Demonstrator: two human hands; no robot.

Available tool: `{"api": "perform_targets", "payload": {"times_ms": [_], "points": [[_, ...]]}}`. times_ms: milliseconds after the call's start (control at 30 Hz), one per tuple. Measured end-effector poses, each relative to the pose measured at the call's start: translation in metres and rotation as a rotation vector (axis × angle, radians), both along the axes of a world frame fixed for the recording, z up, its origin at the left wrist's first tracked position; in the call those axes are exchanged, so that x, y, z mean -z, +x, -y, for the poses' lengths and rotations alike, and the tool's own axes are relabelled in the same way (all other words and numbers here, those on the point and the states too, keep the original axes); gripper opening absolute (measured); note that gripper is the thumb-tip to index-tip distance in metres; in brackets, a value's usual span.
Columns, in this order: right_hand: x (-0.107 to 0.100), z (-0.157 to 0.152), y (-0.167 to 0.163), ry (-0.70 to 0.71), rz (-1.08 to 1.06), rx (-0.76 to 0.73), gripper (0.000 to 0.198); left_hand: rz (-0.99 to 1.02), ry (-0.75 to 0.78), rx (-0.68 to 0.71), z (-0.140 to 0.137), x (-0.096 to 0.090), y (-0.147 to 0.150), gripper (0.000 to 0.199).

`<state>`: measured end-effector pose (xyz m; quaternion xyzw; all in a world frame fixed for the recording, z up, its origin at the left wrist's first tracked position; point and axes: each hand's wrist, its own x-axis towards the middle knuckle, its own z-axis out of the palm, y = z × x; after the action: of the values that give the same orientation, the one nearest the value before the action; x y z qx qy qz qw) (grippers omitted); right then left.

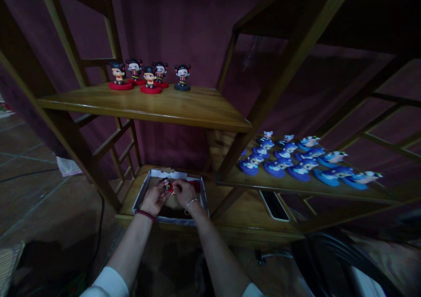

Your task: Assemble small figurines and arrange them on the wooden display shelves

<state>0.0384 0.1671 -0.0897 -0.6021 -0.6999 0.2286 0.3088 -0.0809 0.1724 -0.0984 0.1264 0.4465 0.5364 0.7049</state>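
My left hand (155,199) is closed around a small figurine (165,182) with dark hair buns, held over a shallow white cardboard box (204,195) on the lower shelf. Close beside it my right hand (184,192) has its fingers pinched together near the figurine. A bit of red shows between the two hands, and a pale piece lies just under the right fingertips. What the right fingers grip is hidden. Some red things lie in the box's far right corner, partly covered by my right hand.
Several similar figurines (150,77) on round red or dark bases stand on the upper shelf (144,104). Rows of blue and purple figurines (278,162) fill the right shelf. A phone-like dark slab (274,205) lies below them. Wooden posts (263,93) divide the shelving.
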Motion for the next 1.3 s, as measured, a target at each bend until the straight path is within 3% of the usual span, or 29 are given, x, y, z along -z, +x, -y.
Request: {"api": "perform_targets", "payload": {"times_ms": [233,500,700,933,1167,1300], "points": [[-0.002,0.014,-0.002,0.039,-0.117,-0.04,0.017,-0.011,0.01,0.011,0.011,-0.009,0.0,0.011],[0.0,0.018,-0.002,-0.04,-0.318,-0.067,0.022,-0.01,0.051,-0.011,0.017,-0.017,0.002,0.012],[-0.009,0.024,0.001,-0.042,-0.347,0.025,0.022,-0.052,0.093,-0.011,0.023,-0.024,0.006,0.008],[-0.006,0.02,0.002,-0.182,-0.605,-0.125,0.037,-0.117,0.243,0.091,0.027,-0.027,0.005,0.01],[-0.002,0.016,0.003,-0.203,-0.746,-0.064,0.043,-0.164,0.311,0.19,0.029,-0.032,0.007,0.017],[0.0,0.013,0.004,-0.199,-0.824,-0.041,0.04,-0.136,0.287,0.176,0.027,-0.035,0.007,0.014]]}}
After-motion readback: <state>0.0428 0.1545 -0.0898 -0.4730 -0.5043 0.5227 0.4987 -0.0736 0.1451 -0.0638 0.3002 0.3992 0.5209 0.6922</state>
